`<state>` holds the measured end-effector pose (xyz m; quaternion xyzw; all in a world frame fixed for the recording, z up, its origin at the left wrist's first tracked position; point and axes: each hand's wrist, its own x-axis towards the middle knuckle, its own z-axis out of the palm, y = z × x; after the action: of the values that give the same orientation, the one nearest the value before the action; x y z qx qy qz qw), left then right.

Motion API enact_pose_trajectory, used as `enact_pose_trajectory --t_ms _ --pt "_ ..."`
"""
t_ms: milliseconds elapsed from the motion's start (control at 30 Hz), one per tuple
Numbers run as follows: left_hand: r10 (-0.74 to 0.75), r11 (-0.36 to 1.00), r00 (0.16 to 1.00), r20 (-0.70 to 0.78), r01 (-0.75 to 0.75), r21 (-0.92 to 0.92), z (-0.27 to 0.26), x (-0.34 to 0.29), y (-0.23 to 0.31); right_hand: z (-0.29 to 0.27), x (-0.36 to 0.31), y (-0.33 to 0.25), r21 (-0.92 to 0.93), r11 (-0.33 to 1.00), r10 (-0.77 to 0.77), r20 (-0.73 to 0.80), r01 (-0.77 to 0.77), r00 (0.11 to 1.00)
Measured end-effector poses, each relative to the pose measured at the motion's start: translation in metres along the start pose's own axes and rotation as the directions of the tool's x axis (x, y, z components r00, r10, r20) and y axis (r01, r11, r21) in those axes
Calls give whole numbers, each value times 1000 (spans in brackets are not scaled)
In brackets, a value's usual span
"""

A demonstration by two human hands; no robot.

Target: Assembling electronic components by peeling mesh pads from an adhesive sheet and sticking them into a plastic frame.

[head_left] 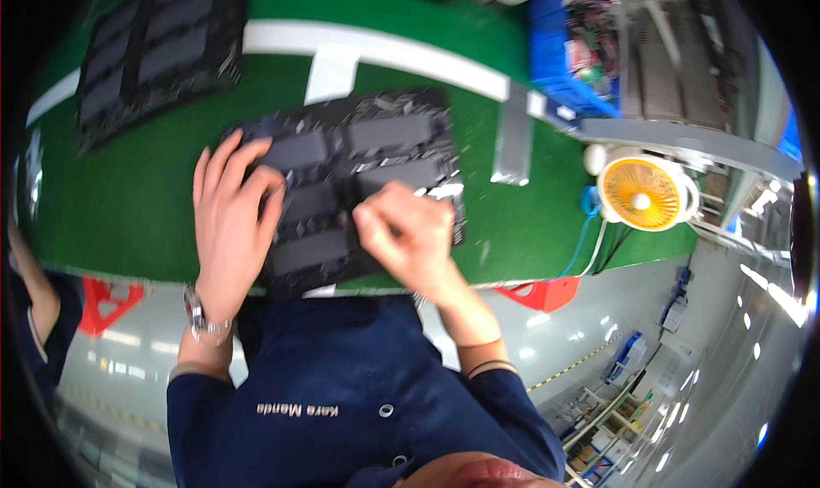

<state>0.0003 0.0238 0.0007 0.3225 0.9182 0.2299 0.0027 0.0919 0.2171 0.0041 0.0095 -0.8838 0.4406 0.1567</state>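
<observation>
A black tray [312,199] with several dark rectangular blocks set in rows lies on the green table in front of me. My left hand [232,210] rests on the tray's left side, its fingers apart and slightly bent. Over the tray's right half, my right hand [412,233] is curled with thumb and fingers drawn together. Whatever it grips, if anything, is hidden by the fingers. Small shiny pieces, blurred, show along the tray's upper and right edges.
A similar black tray [175,48] lies at the far left. At the far right stands a blue bin [574,97] of small parts, with a yellow-and-white fan [641,195] nearer me. A white strip [384,49] crosses the green tabletop [128,210]. Another person's arm [36,287] shows at left.
</observation>
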Motion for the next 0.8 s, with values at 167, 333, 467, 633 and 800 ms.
enact_pose_trajectory --t_ms 167,333,467,633,800 --pt "-73 997 997 14 73 -3 -3 -1 7 5 -6 -4 38 998 50 -10 -50 999" --pt "35 991 997 -72 -26 130 -1 4 6 6 -3 0 55 998 39 -14 -38 999" --pt "51 993 996 -78 -42 112 0 13 7 2 -1 6 28 995 97 -36 -96 995" --pt "-1 991 999 -44 -5 -136 4 7 7 9 3 17 60 997 47 -129 -40 990" --pt "-93 942 995 20 94 -323 -5 -3 16 -7 4 -1 5 999 36 -125 -36 992"
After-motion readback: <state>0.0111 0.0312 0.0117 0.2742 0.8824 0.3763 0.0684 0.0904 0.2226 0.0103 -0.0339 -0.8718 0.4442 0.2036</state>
